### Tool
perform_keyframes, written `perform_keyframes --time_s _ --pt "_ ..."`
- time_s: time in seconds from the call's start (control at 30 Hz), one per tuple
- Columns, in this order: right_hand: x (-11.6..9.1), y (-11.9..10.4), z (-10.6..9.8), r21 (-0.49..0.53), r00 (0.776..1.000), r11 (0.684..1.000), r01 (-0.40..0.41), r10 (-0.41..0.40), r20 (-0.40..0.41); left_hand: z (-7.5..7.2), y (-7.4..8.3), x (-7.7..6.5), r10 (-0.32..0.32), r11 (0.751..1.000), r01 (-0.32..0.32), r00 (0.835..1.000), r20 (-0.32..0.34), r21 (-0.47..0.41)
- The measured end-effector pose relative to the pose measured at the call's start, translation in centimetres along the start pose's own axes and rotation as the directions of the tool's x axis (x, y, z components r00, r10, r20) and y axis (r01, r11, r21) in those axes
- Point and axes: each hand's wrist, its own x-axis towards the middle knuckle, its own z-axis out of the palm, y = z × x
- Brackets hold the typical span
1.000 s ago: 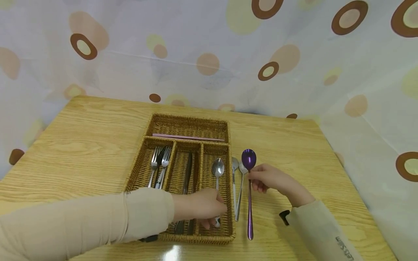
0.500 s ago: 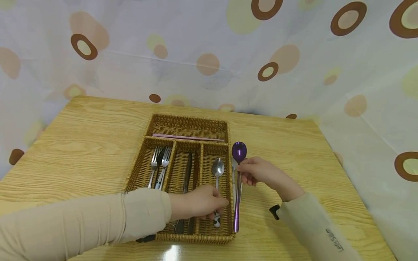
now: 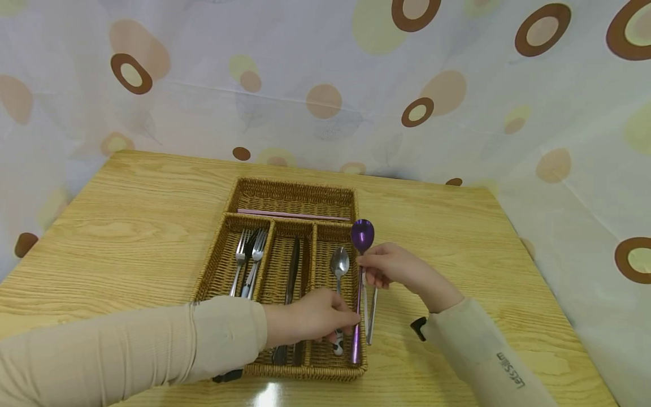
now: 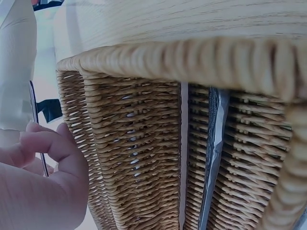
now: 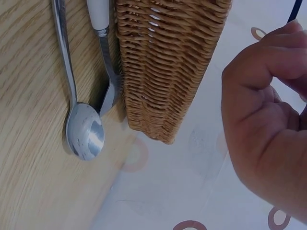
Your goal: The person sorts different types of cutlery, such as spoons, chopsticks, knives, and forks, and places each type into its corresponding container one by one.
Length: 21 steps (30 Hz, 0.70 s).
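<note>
My right hand pinches a long purple spoon just below its bowl. The bowl points toward the wall, and the spoon overlaps the right rim of the wicker cutlery tray. Lower on the handle, the fingertips of my left hand pinch it; the left wrist view shows the handle passing behind the curled fingers. Under that hand, in the right compartment, lies a silver spoon with a patterned handle end. The right wrist view shows the curled right hand with a bit of dark handle.
Forks fill the left compartment and knives the middle one. Pink chopsticks lie in the back compartment. Against the tray's right outer side rest a metal spoon and a white-handled utensil. A patterned cloth hangs behind the table.
The right hand has carried the purple spoon leftward from the table to the tray's right rim. The left hand has risen slightly and its fingertips have met the handle.
</note>
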Motion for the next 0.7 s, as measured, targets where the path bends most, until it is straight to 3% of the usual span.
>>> perform_keyframes --time_s 0.3,0.5,0.7 --pt "0.6 -0.4 0.7 -0.081 0.999 0.997 0.001 -0.003 -0.034 -0.3 -0.4 -0.1 0.045 0.999 -0.045 0.999 -0.024 -0.026" --pt "0.6 0.9 -0.9 -0.083 0.991 0.994 -0.073 0.063 -0.118 -0.4 -0.9 -0.4 -0.025 0.999 0.022 0.998 -0.058 -0.046" --pt "0.3 2.6 -2.2 -0.081 0.987 0.991 -0.11 0.099 -0.13 -0.4 -1.3 -0.3 -0.065 0.995 0.058 0.994 -0.087 -0.08"
